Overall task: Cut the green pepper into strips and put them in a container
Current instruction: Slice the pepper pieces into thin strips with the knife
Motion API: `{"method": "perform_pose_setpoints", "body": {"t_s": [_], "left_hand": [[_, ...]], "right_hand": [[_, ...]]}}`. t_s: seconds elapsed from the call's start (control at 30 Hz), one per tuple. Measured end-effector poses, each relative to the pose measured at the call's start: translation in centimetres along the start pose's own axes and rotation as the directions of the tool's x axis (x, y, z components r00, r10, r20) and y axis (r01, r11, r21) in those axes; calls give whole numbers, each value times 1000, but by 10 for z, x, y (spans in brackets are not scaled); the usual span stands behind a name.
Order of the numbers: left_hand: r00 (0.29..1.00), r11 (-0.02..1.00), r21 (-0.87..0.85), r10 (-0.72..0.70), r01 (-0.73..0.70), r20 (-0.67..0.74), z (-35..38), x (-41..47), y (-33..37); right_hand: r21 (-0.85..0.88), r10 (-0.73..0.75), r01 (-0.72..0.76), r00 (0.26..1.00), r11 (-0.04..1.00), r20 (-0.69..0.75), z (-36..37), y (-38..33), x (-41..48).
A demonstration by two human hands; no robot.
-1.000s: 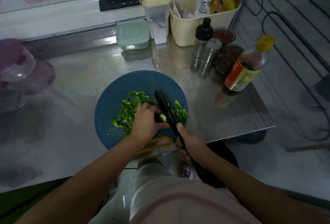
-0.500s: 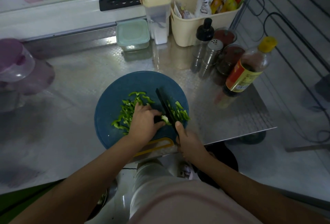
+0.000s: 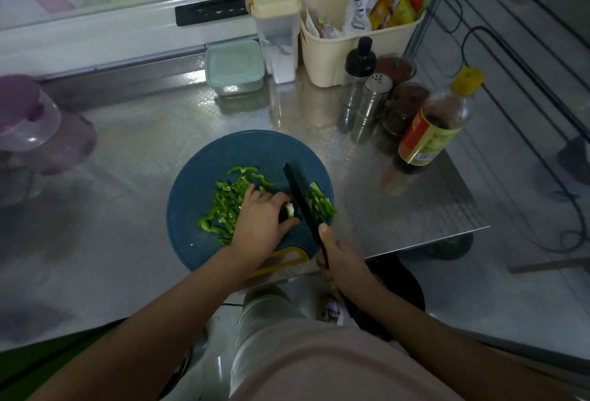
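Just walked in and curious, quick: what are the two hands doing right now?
Left hand: closed on the pepper, holding it on the board.
Right hand: closed on the knife.

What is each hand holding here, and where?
Right hand grips the black knife by its handle; left hand pins the green pepper piece from above.

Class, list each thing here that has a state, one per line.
pepper piece: partly cut, held by left hand.
strips: cut, loose on the cutting board.
knife: gripped by right hand, blade beside pepper piece.
square container: lid on.
sauce bottle: upright, capped.
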State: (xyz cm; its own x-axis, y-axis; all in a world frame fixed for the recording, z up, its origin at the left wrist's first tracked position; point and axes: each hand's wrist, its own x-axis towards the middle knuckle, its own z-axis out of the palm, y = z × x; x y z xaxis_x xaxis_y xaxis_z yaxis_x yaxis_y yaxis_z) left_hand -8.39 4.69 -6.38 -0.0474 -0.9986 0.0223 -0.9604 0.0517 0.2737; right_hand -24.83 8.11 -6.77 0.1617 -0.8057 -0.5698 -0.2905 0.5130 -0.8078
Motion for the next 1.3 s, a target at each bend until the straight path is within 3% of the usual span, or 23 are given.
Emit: {"method": "perform_pose_setpoints", "body": {"t_s": [0.23,0.67,1.0,1.3], "left_hand": [[999,995,-97,-32,34,26,4,3,-10],[999,999,-32,-25,26,35,1,5,-10],[1000,999,-25,-21,22,17,2,5,-12],[997,999,-37,-17,19,73,0,10,-13]], "right_hand": [[95,83,-92,992,991,94,-6,-5,-8],[-3,53,-53,994,999,94,-2,-5,-7],[106,124,-142,979,984,159,-7,-11,-8],[92,140,-157,977,983,163,-7,-12,-7]]}}
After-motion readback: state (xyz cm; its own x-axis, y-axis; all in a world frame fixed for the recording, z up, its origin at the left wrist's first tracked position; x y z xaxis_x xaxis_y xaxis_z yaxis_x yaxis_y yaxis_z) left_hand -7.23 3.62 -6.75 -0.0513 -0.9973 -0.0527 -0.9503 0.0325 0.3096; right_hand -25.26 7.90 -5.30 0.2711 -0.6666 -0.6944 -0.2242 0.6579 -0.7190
